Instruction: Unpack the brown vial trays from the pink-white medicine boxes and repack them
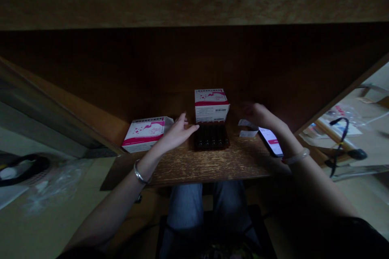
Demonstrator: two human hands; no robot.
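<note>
My left hand hovers between two white-and-pink boxes, its thumb and fingers apart and nothing held. The thumb tip reaches the left edge of a dark brown tray of small bottles, whether touching I cannot tell. Right behind that tray stands one box, a barcode on its front. The other box lies to the left of my left hand, with an end flap raised. On the other side, my right hand is above the small white paper slips; its fingers are smeared by motion and dark.
A phone with a lit screen lies under my right forearm. The worn wooden shelf has side walls and an upper board above. At the right are a cable and a side table; plastic bags lie at lower left.
</note>
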